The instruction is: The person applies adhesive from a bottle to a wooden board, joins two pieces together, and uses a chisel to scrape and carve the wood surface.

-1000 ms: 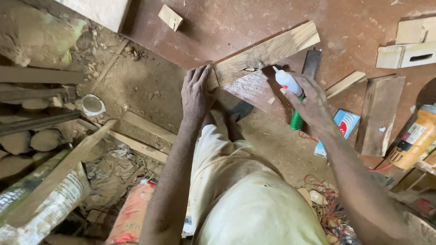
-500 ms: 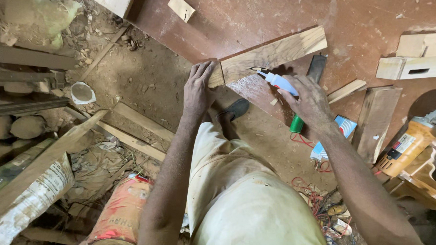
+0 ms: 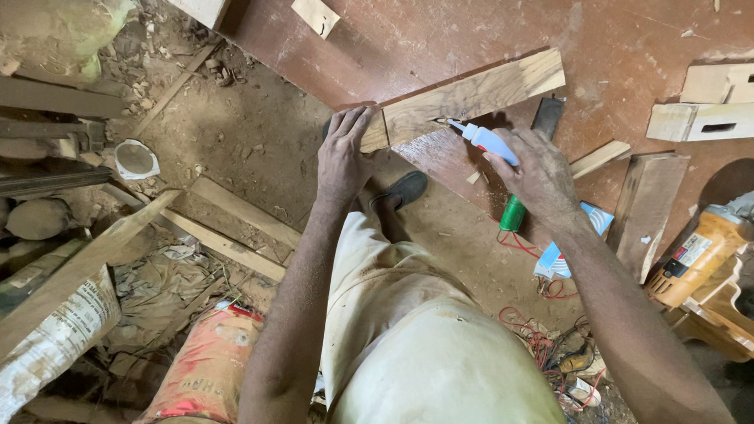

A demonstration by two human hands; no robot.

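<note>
My left hand [image 3: 344,156] pins the plank [image 3: 464,98]; my right hand [image 3: 539,172] grips the glue bottle [image 3: 484,140] (nozzle seemingly touching); oversqueezing could flood it.

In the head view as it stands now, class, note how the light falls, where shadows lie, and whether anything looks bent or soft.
Head view: soft, even daylight without glare on the reddish-brown board tabletop; a dark shadow sits beside the yellow power tool; wide-angle stretch enlarges the forearms at the frame's bottom; the left hand, right hand and pale wooden plank are sharp.
</note>
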